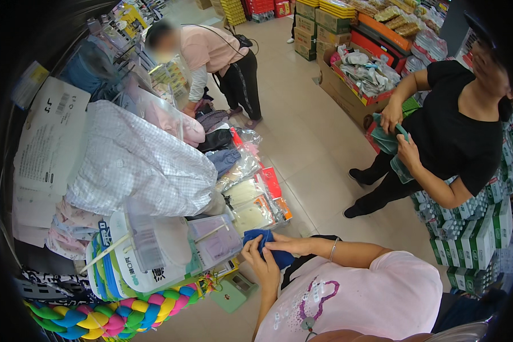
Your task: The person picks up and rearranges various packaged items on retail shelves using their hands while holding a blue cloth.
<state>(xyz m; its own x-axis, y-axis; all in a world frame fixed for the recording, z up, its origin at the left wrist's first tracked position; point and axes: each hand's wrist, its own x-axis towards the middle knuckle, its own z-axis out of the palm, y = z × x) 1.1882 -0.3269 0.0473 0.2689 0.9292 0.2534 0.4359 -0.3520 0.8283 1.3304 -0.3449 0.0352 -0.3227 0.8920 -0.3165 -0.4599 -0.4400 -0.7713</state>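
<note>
A folded piece of blue fabric (284, 259) is held in front of my chest. My left hand (263, 264) grips it from the near left side, fingers bent over it. From the right, my right hand (290, 245), with a bracelet at the wrist, presses its fingers on the same fabric. Part of the fabric is hidden behind the fingers. Just beyond my hands lie packaged goods in clear plastic (252, 205). A purple package (216, 239) hangs to the left of my left hand.
Gingham fabric (141, 162) covers part of the display at left. Below hangs a multicoloured braid (128, 314); a green step stool (233, 295) stands on the floor. A person in black (461, 128) holds green cloth (384, 139) at right. Another person (216, 49) bends over the display.
</note>
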